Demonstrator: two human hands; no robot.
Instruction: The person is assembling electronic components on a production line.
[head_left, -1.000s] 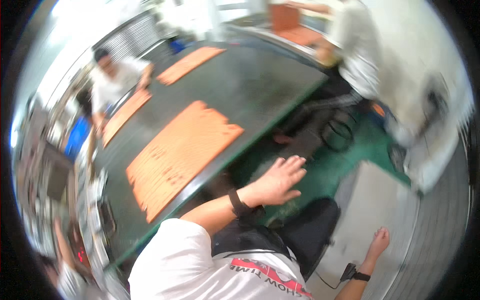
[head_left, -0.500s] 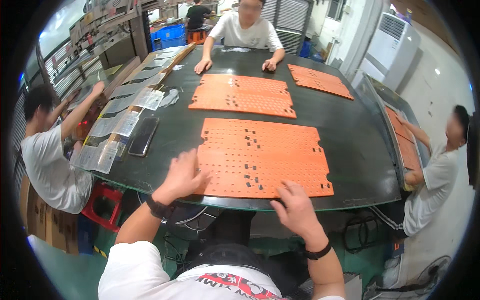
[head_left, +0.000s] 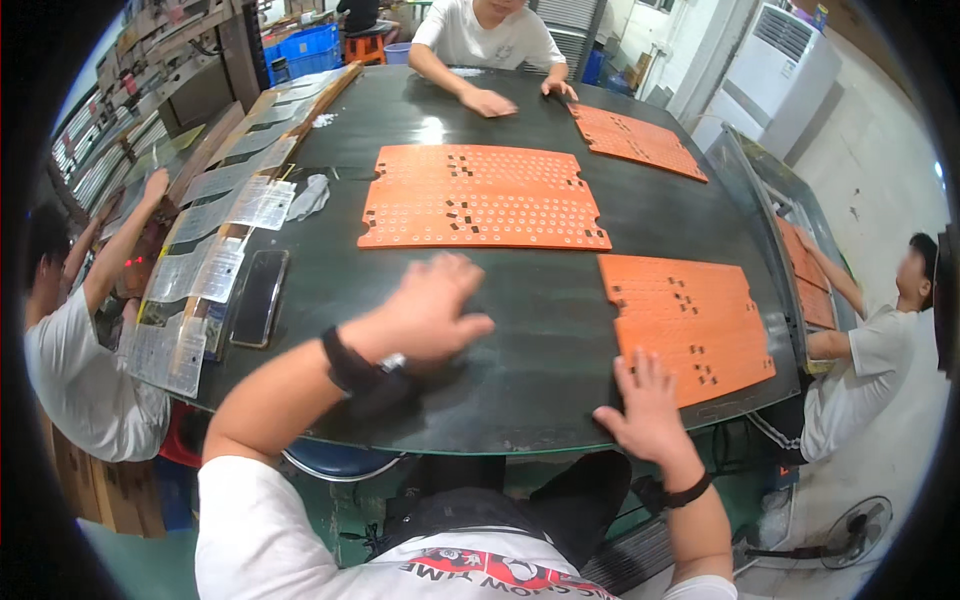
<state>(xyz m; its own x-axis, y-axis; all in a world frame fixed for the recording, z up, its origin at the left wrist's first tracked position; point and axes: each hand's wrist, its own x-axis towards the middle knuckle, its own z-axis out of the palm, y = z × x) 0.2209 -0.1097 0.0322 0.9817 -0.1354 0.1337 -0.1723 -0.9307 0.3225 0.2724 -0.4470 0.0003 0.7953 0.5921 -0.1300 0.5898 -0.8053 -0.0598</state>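
Observation:
My right hand (head_left: 648, 405) lies flat, fingers spread, at the near left corner of an orange perforated board (head_left: 720, 320) on the right side of the table. The fingertips touch the board or its edge. My left hand (head_left: 430, 312), slightly blurred, is over the dark tabletop with fingers stretched out and nothing in it. Just beyond its fingertips lies a second orange perforated board (head_left: 520, 200), in the middle of the table. Small black pieces sit on both boards in short rows and near the notched edges.
A third orange board (head_left: 640, 142) lies at the far right, near a co-worker's hand (head_left: 560, 88). A phone (head_left: 260, 298) and clear printed sheets (head_left: 195, 270) line the left side of the dark table (head_left: 520, 340). Co-workers are at left and right; a stool (head_left: 345, 460) stands below the near edge.
The nearest board has slid from in front of me to the right, with my right hand beside it. My left hand has left it and moved farther out, toward the middle board.

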